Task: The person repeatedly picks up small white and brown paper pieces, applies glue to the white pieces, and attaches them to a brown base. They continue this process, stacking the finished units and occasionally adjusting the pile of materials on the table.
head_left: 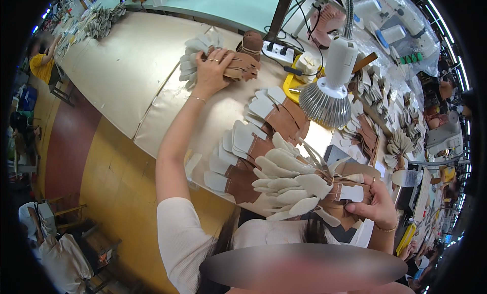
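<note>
At the far side of the worktable, my left hand [213, 71] is closed over a bundle of flat brown leather-like pieces [242, 66] with pale rounded ends fanned out beside it. Close to my body, my right hand [376, 202] grips a brown leather-like piece with a white tab [351, 193], thumb on top. A thick cluster of cream, finger-shaped fabric pieces [289, 185] spreads leftward from that piece. Between my hands, fanned brown pieces with white ends [243, 180] lie in overlapping rows. Another brown roll [251, 42] stands beyond my left hand.
A lamp with a ribbed metal head [325, 102] hangs over the table's right part. Behind it are a power strip [279, 51], a yellow holder [293, 86] and a pink fan [327, 25]. More piled pieces [373, 96] lie rightward. A person in yellow [39, 65] is far left.
</note>
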